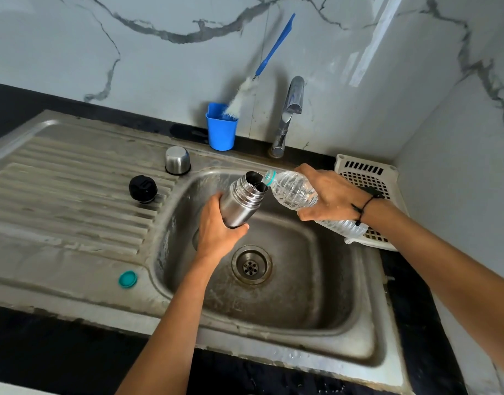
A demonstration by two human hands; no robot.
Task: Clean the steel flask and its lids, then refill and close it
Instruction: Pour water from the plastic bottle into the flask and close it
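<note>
Steel is what I have in my left hand point(216, 235): its grip is wrapped round the lower body of the steel flask point(239, 203), which I hold tilted over the sink basin point(273, 303), open mouth pointing up and to the right. My right hand point(328, 195) has its grip closed round the middle of a clear plastic water bottle point(293, 192), laid almost flat, its neck with a teal ring right at the flask's mouth. A thin run of water shows between the bottle's neck and the flask's opening. A dark cord bracelet point(362, 208) sits on my right wrist.

On the ribbed draining board point(74, 195) to the left of the basin, the black inner lid point(143, 188) stands by itself, and farther off, near the basin's far left corner, the steel outer cap point(177, 160) rests upside down, dome up. Nearer to me on the sink's flat rim lies a small teal bottle cap point(127, 279), well apart from the other lids.

Behind the sink on the dark counter point(45, 352) stands a blue cup point(221, 129) with a bottle brush point(242, 98) leaning out of it, its blue handle slanting up against the marbled wall. The tap point(288, 115) rises just right of the cup. On the far right a white slotted plastic tray point(367, 172) sits partly under my right forearm and the bottle's base. The drain point(251, 265) lies in the basin floor, below the flask.
</note>
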